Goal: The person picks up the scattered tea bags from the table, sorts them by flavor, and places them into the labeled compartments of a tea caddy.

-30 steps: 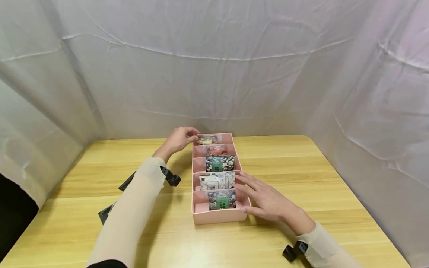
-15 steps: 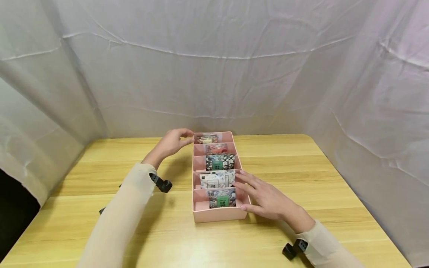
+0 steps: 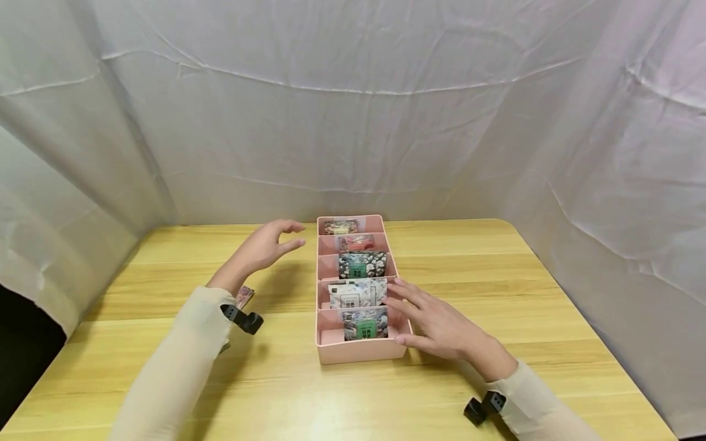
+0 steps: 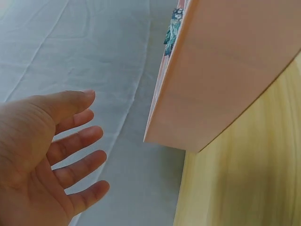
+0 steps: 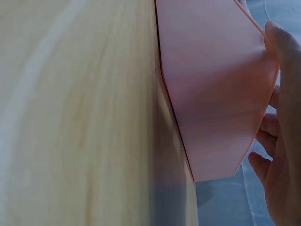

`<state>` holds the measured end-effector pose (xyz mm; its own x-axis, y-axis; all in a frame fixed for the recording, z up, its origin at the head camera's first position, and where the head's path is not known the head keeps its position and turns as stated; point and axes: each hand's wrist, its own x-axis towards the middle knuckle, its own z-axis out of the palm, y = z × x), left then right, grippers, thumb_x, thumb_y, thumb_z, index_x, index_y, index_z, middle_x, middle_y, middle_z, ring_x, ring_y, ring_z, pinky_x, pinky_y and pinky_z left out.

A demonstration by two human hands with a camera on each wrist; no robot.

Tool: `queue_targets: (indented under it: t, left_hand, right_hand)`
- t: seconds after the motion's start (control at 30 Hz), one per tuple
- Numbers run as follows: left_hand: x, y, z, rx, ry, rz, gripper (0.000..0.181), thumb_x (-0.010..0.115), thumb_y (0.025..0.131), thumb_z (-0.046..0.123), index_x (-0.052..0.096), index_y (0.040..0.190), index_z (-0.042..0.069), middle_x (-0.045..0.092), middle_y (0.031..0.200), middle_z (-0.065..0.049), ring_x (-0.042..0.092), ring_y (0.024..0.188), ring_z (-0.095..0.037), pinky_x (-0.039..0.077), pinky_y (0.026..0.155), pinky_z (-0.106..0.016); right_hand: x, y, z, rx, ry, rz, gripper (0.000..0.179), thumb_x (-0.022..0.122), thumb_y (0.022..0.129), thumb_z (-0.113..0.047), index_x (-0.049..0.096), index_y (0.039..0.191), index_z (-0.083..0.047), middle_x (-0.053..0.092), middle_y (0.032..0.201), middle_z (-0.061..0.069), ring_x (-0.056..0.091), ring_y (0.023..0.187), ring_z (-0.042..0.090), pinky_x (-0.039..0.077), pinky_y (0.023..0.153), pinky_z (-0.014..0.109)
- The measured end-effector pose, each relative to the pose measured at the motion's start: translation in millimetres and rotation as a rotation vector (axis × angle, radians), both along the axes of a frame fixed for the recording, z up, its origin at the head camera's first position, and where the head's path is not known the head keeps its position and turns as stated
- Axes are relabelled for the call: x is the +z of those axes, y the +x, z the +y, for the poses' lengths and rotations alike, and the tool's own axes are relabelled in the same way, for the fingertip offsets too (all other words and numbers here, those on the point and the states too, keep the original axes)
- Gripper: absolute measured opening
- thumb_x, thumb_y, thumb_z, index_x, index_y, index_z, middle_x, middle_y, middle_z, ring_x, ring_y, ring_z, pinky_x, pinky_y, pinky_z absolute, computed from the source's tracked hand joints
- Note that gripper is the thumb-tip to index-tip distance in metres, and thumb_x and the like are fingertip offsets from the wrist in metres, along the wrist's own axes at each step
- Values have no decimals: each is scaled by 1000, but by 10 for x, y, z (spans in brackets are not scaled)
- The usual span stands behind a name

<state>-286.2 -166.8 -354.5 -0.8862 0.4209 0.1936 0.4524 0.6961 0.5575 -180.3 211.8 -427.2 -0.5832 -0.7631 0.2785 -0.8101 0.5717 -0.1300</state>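
A long pink divided box (image 3: pixel 361 353) stands on the table, each of its compartments holding patterned flat packets. Nearest is a blue-grey packet (image 3: pixel 366 331) with a green label. Behind it come a white packet (image 3: pixel 358 295), a black-and-white one with a green label (image 3: pixel 362 265), a red one (image 3: pixel 356 244) and a tan one (image 3: pixel 341 227). Left of the box's far end, my left hand (image 3: pixel 261 248) hovers with nothing in it, fingers relaxed and apart. My right hand (image 3: pixel 444 327) rests along the box's right rim, its thumb (image 5: pixel 277 40) on the near corner and its fingers extended.
A pinkish packet (image 3: pixel 244 297) lies on the wooden table (image 3: pixel 496 275) beside my left forearm, which partly hides it. A dark corner (image 3: pixel 224 347) of another flat item peeks out nearer. Pale hanging fabric (image 3: pixel 353 122) closes off the back and sides.
My left hand has drawn away from the box's far left corner, moving left and slightly nearer, and its fingers have spread. The right hand and the box have stayed in place.
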Motion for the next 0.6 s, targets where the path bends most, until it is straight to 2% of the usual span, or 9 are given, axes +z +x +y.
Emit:
queue_targets:
  t: [0.2, 0.43, 0.6]
  left_hand:
    - [-51, 136, -128, 9, 4, -11, 47, 62, 98, 33, 57, 135, 4, 54, 139, -15, 47, 128, -36, 34, 109, -54]
    - [-133, 284, -278, 27, -11, -27, 56, 60, 97, 43, 54, 138, 5, 51, 142, -16, 43, 132, -37, 31, 111, -55]
    - [-167, 392, -392, 40, -14, -44, 55, 60, 97, 39, 51, 140, 5, 48, 144, -18, 40, 134, -39, 29, 111, -58]
  right_hand:
    - [-5, -2, -1, -1, -2, -6, 69, 52, 96, -54, 41, 149, -11, 26, 159, 11, 20, 146, 28, 30, 113, 52]
    - [-14, 3, -5, 1, -1, 0, 69, 51, 97, -54, 41, 149, -11, 25, 160, 11, 20, 147, 28, 29, 113, 51]
    - [-19, -5, -3, 4, -6, 13, 68, 50, 97, -55, 41, 149, -13, 26, 159, 11, 21, 146, 29, 32, 112, 52]
